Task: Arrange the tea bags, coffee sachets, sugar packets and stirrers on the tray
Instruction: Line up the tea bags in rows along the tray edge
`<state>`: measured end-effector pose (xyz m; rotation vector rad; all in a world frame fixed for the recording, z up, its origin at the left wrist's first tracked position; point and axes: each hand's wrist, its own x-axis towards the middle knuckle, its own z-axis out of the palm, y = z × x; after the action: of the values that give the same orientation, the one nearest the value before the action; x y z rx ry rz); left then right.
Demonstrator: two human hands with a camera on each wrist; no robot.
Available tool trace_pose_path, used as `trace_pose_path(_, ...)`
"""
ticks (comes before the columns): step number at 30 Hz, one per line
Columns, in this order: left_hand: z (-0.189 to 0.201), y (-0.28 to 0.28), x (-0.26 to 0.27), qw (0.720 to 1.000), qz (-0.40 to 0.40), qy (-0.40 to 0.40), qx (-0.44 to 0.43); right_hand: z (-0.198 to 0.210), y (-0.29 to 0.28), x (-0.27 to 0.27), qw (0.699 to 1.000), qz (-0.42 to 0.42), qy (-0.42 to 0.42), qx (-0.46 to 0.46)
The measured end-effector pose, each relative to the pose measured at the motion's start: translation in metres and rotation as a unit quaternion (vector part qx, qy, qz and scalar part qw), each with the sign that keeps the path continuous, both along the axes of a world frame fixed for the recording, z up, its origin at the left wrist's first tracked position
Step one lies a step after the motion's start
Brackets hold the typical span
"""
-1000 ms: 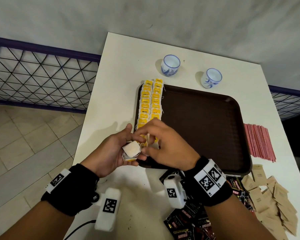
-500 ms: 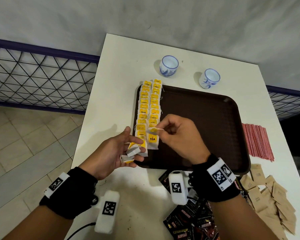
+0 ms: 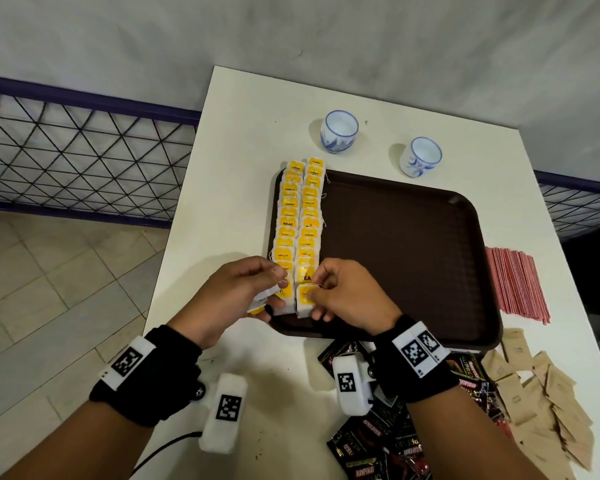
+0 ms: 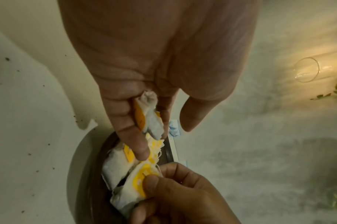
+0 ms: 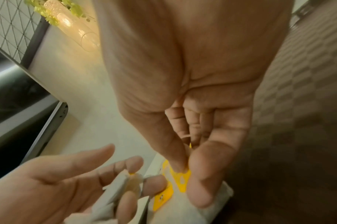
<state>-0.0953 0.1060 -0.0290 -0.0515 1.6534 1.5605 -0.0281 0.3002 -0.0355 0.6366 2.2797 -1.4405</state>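
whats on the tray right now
Two rows of yellow-tagged tea bags along the brown tray's left side; the rest is bare. Both hands cover the rows' near ends.

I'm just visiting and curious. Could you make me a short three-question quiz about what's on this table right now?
1. True or false: the red stirrers lie on the brown tray.
2. How many blue-and-white cups stand beyond the tray: A) one, B) two, C) three?
3. Fill in: the right hand pinches a ____ at the near end of the rows.

Key: 1. False, they lie on the table beside it. 2. B. 3. tea bag; the left hand holds spare tea bags.
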Motion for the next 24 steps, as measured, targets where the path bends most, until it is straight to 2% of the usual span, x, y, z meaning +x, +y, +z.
trace_pose_path(7,-0.006,0.006,0.0,0.994,-0.014,0.101,-0.05,-0.005,-0.009,-0.005,0.998,0.003,0.016,0.063)
trace_pose_path(16,-0.009,0.011,0.001,0.974,-0.122,0.162,-0.096,-0.004,-0.008,-0.004,0.994,-0.023,0.025,0.107)
trace_pose_path(24,-0.006,0.011,0.001,0.972,-0.128,0.174,-0.095,-0.006,-0.008,-0.007,0.993,-0.051,0.035,0.104)
